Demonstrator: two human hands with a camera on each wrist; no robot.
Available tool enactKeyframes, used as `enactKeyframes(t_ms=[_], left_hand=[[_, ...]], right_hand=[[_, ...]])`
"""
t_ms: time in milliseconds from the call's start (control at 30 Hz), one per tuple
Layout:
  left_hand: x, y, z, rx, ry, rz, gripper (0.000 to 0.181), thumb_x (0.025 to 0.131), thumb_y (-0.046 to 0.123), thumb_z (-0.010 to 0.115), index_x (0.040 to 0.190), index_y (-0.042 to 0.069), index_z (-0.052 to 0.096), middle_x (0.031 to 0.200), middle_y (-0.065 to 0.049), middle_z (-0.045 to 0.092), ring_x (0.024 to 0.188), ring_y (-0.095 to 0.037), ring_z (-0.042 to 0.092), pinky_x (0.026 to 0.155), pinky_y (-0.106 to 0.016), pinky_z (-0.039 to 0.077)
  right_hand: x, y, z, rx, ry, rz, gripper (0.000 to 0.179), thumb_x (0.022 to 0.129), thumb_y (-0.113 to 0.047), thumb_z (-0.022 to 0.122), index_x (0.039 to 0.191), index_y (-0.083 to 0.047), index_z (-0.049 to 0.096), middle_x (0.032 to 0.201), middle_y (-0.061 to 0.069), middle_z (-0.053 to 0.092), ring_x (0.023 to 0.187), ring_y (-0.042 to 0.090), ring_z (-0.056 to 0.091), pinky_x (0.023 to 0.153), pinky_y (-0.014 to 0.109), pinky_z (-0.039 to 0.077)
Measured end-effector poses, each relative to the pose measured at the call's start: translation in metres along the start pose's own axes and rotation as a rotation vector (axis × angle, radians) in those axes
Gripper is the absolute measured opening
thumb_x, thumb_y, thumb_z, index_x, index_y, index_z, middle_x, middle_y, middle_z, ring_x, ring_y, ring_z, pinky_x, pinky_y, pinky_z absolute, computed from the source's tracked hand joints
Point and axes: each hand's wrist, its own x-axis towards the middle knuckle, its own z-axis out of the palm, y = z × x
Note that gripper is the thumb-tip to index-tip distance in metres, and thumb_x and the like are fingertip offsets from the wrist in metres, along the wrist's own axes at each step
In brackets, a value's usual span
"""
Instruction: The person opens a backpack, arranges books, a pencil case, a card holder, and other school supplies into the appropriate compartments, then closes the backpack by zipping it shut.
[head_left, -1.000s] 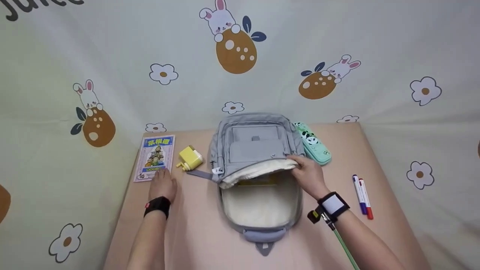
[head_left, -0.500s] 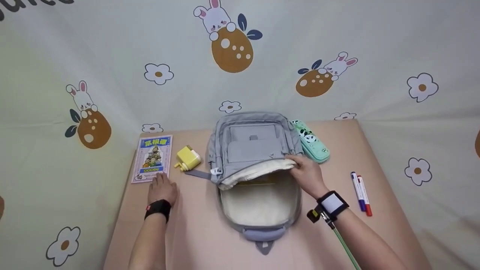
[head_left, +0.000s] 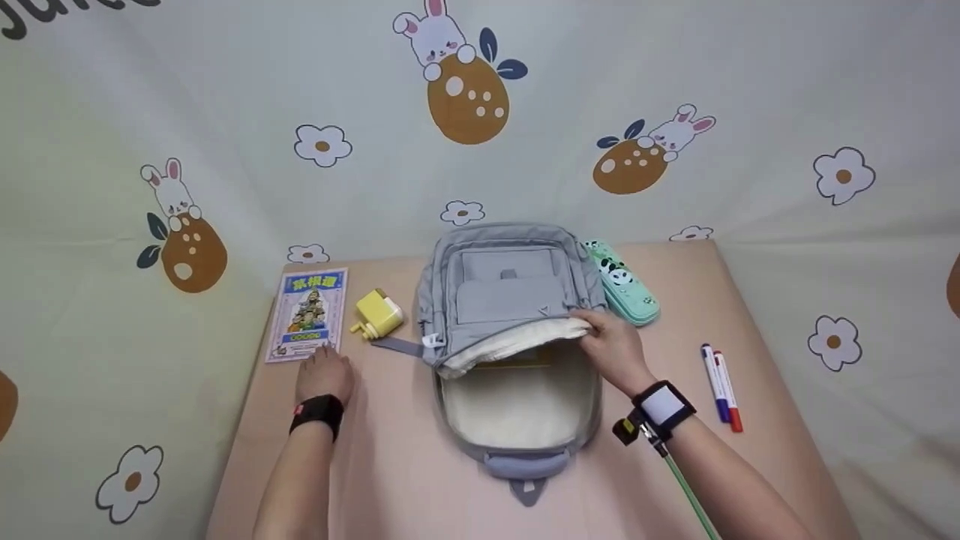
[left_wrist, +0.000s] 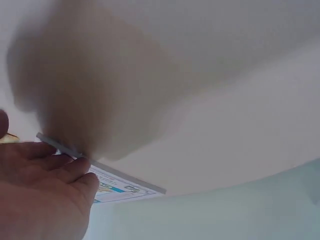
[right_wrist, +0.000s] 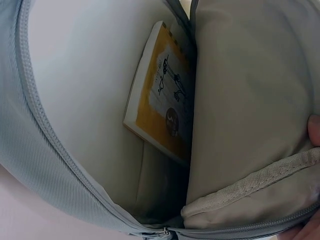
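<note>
Book (head_left: 306, 315) is lying by the worktop's (head_left: 397, 465) far-left corner, left hand (head_left: 325, 376) relaxed and touching its near edge, right hand (head_left: 616, 351) gripping the bag's (head_left: 514, 296) flap (head_left: 517, 343); a clean lift is probably needing fingertips (left_wrist: 82, 166) under that edge, flap steady.

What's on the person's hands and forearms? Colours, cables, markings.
Left hand: bare, black wristband with a small red mark. Right hand: bare, black strap with whitish square panel, small black module with yellow patch, green cable. No sleeves visible.
</note>
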Motion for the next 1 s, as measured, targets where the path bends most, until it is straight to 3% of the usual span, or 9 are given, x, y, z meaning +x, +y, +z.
enactKeyframes(t_ms=[100, 167, 300, 433, 533, 767, 1000], left_hand=[[0.007, -0.002, -0.001, -0.017, 0.041, -0.001, 0.047, 0.106, 0.017, 0.046, 0.125, -0.025, 0.049, 0.124, -0.042, 0.052, 0.120, -0.055, 0.050, 0.106, -0.061, 0.037], [0.011, -0.005, 0.000, -0.042, 0.043, -0.012, 0.047, 0.105, 0.017, 0.048, 0.126, -0.026, 0.049, 0.130, -0.044, 0.048, 0.124, -0.057, 0.046, 0.110, -0.060, 0.034], [0.021, -0.009, -0.001, -0.118, -0.009, -0.083, 0.051, 0.104, 0.018, 0.052, 0.132, -0.025, 0.043, 0.139, -0.046, 0.040, 0.130, -0.057, 0.043, 0.112, -0.060, 0.032], [0.031, -0.012, -0.004, -0.187, -0.072, -0.182, 0.050, 0.103, 0.020, 0.057, 0.130, -0.020, 0.046, 0.128, -0.042, 0.050, 0.118, -0.053, 0.053, 0.100, -0.060, 0.043], [0.037, -0.012, -0.003, -0.181, -0.094, -0.214, 0.043, 0.104, 0.020, 0.057, 0.125, -0.016, 0.050, 0.118, -0.038, 0.058, 0.108, -0.051, 0.059, 0.088, -0.059, 0.049], [0.038, -0.013, -0.003, -0.082, -0.039, -0.144, 0.029, 0.105, 0.009, 0.046, 0.111, -0.016, 0.060, 0.107, -0.037, 0.065, 0.096, -0.052, 0.064, 0.079, -0.062, 0.051], [0.034, -0.008, -0.011, -0.068, -0.040, -0.098, 0.022, 0.105, -0.001, 0.039, 0.100, -0.008, 0.059, 0.098, -0.032, 0.067, 0.086, -0.048, 0.066, 0.071, -0.060, 0.053]], right_hand=[[0.001, 0.001, 0.002, 0.009, -0.001, 0.007, 0.033, 0.084, 0.003, 0.070, 0.116, -0.004, 0.076, 0.111, 0.014, 0.074, 0.101, 0.032, 0.068, 0.086, 0.048, 0.056], [0.002, 0.001, 0.003, 0.011, -0.002, 0.014, 0.033, 0.084, 0.003, 0.071, 0.116, -0.004, 0.076, 0.111, 0.013, 0.075, 0.099, 0.031, 0.068, 0.084, 0.048, 0.056], [0.003, 0.002, 0.005, 0.007, -0.004, 0.021, 0.032, 0.085, 0.002, 0.072, 0.115, -0.006, 0.077, 0.112, 0.011, 0.075, 0.100, 0.031, 0.068, 0.086, 0.047, 0.055], [0.004, 0.002, 0.006, 0.015, -0.008, 0.022, 0.033, 0.085, 0.001, 0.072, 0.116, -0.008, 0.077, 0.116, 0.011, 0.074, 0.110, 0.035, 0.067, 0.099, 0.050, 0.050], [0.003, 0.002, 0.005, 0.026, -0.012, 0.041, 0.034, 0.085, 0.002, 0.072, 0.117, -0.008, 0.077, 0.119, 0.013, 0.073, 0.117, 0.039, 0.064, 0.104, 0.052, 0.047], [0.002, 0.002, 0.004, 0.019, -0.007, 0.047, 0.034, 0.085, 0.002, 0.071, 0.117, -0.008, 0.077, 0.117, 0.011, 0.074, 0.111, 0.034, 0.068, 0.092, 0.049, 0.054], [0.001, 0.004, 0.004, 0.026, -0.011, 0.051, 0.032, 0.086, 0.001, 0.070, 0.116, -0.007, 0.077, 0.115, 0.010, 0.075, 0.107, 0.031, 0.070, 0.090, 0.047, 0.055]])
